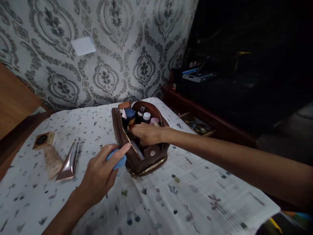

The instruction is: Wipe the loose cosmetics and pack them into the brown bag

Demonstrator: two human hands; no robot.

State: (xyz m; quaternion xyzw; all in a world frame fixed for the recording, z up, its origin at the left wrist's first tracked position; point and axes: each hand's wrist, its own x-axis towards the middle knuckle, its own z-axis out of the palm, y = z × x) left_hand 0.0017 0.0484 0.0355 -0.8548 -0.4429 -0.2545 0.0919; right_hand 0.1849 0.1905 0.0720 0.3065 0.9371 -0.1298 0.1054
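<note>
A brown toiletry bag [144, 164] stands unzipped on the printed cloth, packed with cosmetics. My right hand [146, 133] reaches down inside it, its fingertips hidden among the contents. Around that hand are a blue-lidded jar [130, 114], a bottle with a silver cap [141, 111], a white-capped bottle [146, 117] and a pink lid [154, 121]. A fuzzy blue puff [117, 159] is pinched in my left hand [102, 166], whose index finger points at the bag's zipped edge and seems to touch it.
To the left lie a beige tube [52, 161], a shiny rose-coloured tube [69, 163] and a square gold compact [43, 139]. Behind the cloth-covered surface [146, 202] rises a patterned wall. A dark wooden shelf [227, 133] and a small box of round items [198, 124] are on the right.
</note>
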